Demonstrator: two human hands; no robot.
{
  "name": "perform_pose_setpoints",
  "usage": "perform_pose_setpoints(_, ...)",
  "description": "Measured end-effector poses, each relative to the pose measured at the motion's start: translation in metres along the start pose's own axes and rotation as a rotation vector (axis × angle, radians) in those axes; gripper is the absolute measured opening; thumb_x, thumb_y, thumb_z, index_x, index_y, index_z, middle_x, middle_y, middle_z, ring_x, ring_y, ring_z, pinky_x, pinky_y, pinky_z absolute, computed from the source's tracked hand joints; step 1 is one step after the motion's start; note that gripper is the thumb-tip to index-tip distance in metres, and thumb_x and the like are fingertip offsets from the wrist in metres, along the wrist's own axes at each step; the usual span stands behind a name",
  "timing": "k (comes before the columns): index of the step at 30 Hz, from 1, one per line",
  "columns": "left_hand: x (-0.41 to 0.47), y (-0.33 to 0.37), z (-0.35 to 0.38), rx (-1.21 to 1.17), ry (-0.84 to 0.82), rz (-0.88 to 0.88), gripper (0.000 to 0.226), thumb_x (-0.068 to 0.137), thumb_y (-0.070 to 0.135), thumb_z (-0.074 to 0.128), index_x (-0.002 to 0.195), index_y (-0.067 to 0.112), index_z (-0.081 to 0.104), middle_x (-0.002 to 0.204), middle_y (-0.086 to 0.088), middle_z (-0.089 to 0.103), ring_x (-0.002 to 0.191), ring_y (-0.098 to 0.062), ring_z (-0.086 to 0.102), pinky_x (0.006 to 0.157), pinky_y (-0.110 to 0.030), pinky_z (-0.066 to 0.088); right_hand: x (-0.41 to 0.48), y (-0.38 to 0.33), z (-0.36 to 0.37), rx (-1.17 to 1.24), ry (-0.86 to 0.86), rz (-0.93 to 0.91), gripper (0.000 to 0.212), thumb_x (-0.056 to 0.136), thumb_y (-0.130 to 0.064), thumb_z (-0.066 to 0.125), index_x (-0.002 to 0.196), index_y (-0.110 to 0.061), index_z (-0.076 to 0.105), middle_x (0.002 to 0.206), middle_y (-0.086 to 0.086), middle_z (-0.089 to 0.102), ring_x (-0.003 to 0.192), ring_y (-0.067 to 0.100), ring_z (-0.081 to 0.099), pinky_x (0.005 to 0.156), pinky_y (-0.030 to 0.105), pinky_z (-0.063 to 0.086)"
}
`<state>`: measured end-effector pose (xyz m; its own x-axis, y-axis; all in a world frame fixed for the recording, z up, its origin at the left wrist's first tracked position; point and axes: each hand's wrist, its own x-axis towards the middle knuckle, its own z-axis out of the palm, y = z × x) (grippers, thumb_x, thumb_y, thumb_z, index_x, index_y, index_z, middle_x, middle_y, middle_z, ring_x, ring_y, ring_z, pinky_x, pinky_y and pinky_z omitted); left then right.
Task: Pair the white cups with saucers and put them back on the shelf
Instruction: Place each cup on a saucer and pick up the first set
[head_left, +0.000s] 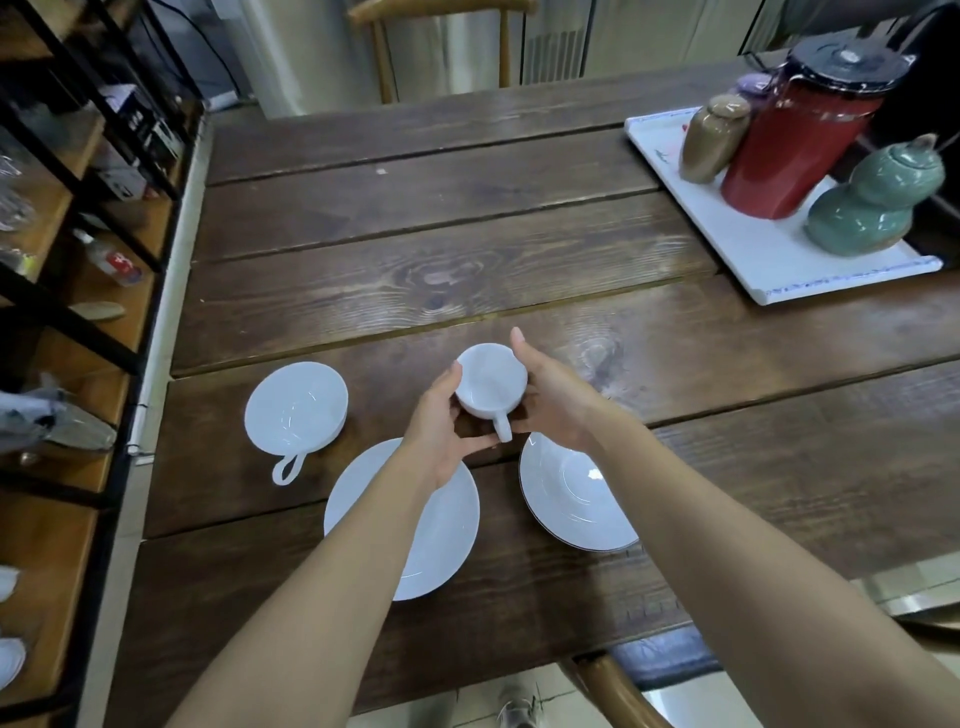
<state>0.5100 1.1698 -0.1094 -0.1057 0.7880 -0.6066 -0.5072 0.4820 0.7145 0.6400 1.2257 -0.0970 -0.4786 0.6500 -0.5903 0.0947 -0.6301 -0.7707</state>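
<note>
I hold a white cup (491, 382) between both hands above the wooden table (467, 234), its handle pointing toward me. My left hand (441, 431) cups its left side and my right hand (550, 395) its right side. Just below my hands lie two white saucers on the table, one under my left forearm (447, 540) and one to the right (571, 493). A second white cup (296, 405) stands to the left, handle toward me. The shelf (67, 312) runs along the table's left side.
A white tray (753, 249) at the far right carries a red jug (800, 140), a green gourd-shaped pot (872, 202) and a brown jar (714, 137). The shelf holds glassware, a bottle and small items. A chair stands at the near edge.
</note>
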Motion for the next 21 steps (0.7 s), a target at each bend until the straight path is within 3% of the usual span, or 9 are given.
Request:
perform_pose_setpoints(5,-0.002,0.005,0.014,0.127,0.172,0.138,0.027,0.089,0.041,0.054,0.102,0.018,0.062,0.110,-0.009,0.065,0.095,-0.026,0.066,0.058,-0.034,0.059,-0.011,-0.005,0.003,-0.180,0.226,-0.120,0.056,0.087,-0.059,0.042,0.125,-0.019,0.051,0.124,0.007,0.058,0.114,0.029,0.056,0.096,0.050,0.047)
perform_pose_setpoints(9,-0.011,0.003,0.038,0.144,0.211,0.236,0.020,0.087,0.041,0.057,0.080,0.022,0.056,0.092,-0.002,0.064,0.083,-0.020,0.066,0.050,-0.031,0.056,-0.027,-0.004,-0.005,-0.119,0.436,-0.269,0.052,0.084,-0.059,0.045,0.103,-0.013,0.062,0.108,0.015,0.065,0.101,0.031,0.062,0.084,0.048,0.052)
perform_pose_setpoints(12,-0.017,-0.005,0.053,0.170,0.178,0.246,0.024,0.086,0.042,0.057,0.078,0.019,0.056,0.089,-0.004,0.067,0.078,-0.022,0.068,0.051,-0.034,0.057,-0.039,0.007,-0.016,-0.091,0.538,-0.369,0.060,0.083,-0.058,0.046,0.098,-0.002,0.061,0.098,0.022,0.064,0.089,0.033,0.062,0.079,0.049,0.052)
perform_pose_setpoints(16,-0.025,-0.026,0.068,0.189,0.160,0.201,0.026,0.086,0.039,0.058,0.078,0.014,0.056,0.090,-0.008,0.066,0.082,-0.024,0.067,0.049,-0.036,0.057,-0.056,0.029,-0.030,-0.095,0.617,-0.382,0.052,0.083,-0.059,0.046,0.087,-0.010,0.063,0.081,0.003,0.061,0.078,0.023,0.062,0.060,0.039,0.051)
perform_pose_setpoints(21,-0.032,-0.055,0.069,0.207,0.166,0.114,0.027,0.087,0.038,0.059,0.076,0.014,0.053,0.089,-0.004,0.060,0.088,-0.024,0.061,0.049,-0.039,0.058,-0.070,0.058,-0.042,-0.087,0.633,-0.342,0.059,0.085,-0.058,0.044,0.088,-0.003,0.063,0.078,0.005,0.060,0.070,0.018,0.060,0.050,0.029,0.050)
